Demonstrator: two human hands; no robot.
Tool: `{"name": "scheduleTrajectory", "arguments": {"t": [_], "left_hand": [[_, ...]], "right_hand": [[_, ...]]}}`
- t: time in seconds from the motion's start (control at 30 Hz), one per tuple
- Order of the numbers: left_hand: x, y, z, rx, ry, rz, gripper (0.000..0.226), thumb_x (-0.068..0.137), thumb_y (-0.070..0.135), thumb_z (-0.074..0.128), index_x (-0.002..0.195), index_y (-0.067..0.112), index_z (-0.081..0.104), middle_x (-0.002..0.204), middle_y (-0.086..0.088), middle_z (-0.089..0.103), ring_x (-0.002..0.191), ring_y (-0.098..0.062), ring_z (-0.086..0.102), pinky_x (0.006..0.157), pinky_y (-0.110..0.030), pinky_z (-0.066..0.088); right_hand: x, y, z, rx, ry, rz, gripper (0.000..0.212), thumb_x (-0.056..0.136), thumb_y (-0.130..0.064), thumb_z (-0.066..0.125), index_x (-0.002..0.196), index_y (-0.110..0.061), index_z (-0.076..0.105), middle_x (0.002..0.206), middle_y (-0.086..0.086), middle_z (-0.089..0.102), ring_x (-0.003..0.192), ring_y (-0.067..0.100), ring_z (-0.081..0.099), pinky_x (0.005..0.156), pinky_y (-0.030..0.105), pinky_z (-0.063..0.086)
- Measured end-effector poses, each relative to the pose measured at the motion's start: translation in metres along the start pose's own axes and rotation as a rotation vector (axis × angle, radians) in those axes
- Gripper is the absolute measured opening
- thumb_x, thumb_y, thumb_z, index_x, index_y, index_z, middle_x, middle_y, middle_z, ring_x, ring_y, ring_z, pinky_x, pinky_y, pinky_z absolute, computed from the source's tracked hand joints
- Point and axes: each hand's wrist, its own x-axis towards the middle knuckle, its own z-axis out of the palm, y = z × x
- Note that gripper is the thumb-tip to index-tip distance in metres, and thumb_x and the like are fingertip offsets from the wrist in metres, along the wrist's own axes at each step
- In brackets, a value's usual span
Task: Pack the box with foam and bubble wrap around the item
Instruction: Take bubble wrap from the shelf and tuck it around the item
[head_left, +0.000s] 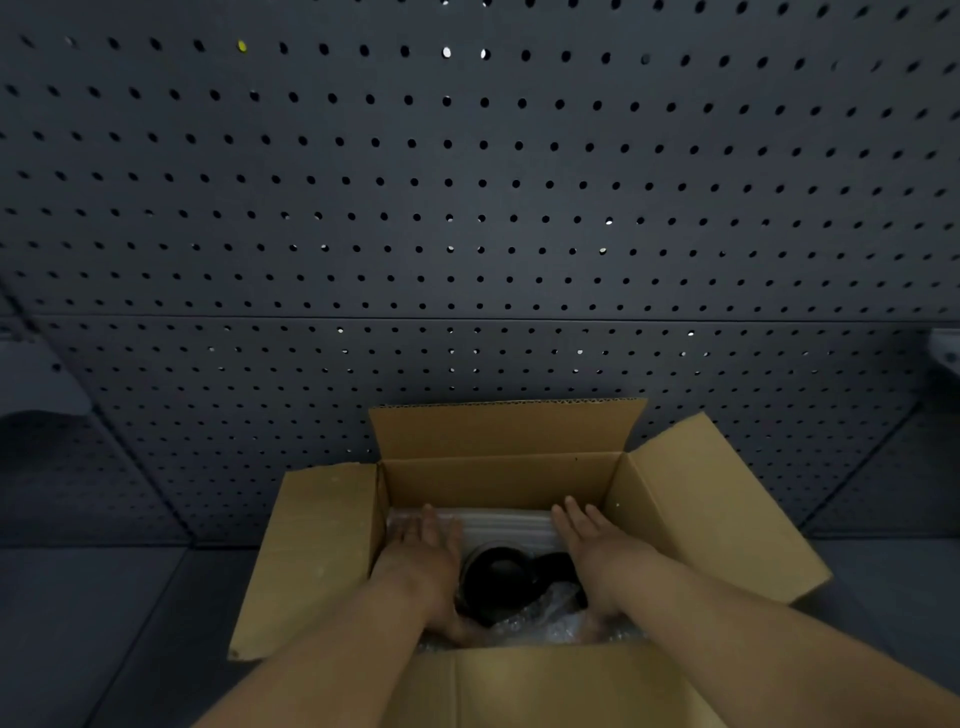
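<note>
An open cardboard box (498, 480) stands in front of me with all its flaps spread outward. Inside lies a round black item (496, 577) with clear bubble wrap (550, 616) bunched at its near side and white foam (506, 527) behind it. My left hand (423, 551) rests flat inside the box to the left of the item, fingers straight. On the item's right, my right hand (597, 545) is also flat, fingers apart and pointing away. Neither hand grips anything that I can see.
A dark pegboard wall (467, 208) rises right behind the box. The box sits on a dark grey work surface (104, 623). A pale bracket (945, 353) sticks out at the right edge of the wall.
</note>
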Motion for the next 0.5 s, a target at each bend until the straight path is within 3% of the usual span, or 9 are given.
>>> {"name": "scheduleTrajectory", "arguments": {"t": [0.23, 0.5], "left_hand": [[0.004, 0.0, 0.001, -0.013, 0.008, 0.041, 0.13, 0.067, 0.073, 0.065, 0.151, 0.008, -0.011, 0.155, -0.029, -0.014, 0.142, -0.041, 0.019, 0.115, -0.04, 0.028], [0.01, -0.002, 0.001, -0.022, -0.036, 0.031, 0.134, 0.063, 0.075, 0.066, 0.151, 0.011, -0.013, 0.157, -0.024, -0.013, 0.143, -0.041, 0.014, 0.114, -0.044, 0.03]], "right_hand": [[0.01, 0.0, 0.009, 0.029, 0.009, 0.017, 0.135, 0.072, -0.038, 0.079, 0.145, -0.011, -0.031, 0.155, 0.006, -0.033, 0.146, 0.029, -0.02, 0.12, 0.038, 0.002], [-0.002, -0.006, -0.006, 0.014, -0.12, 0.072, 0.131, 0.076, -0.052, 0.073, 0.144, -0.009, -0.031, 0.153, 0.011, -0.035, 0.144, 0.035, -0.022, 0.122, 0.044, 0.004]]}}
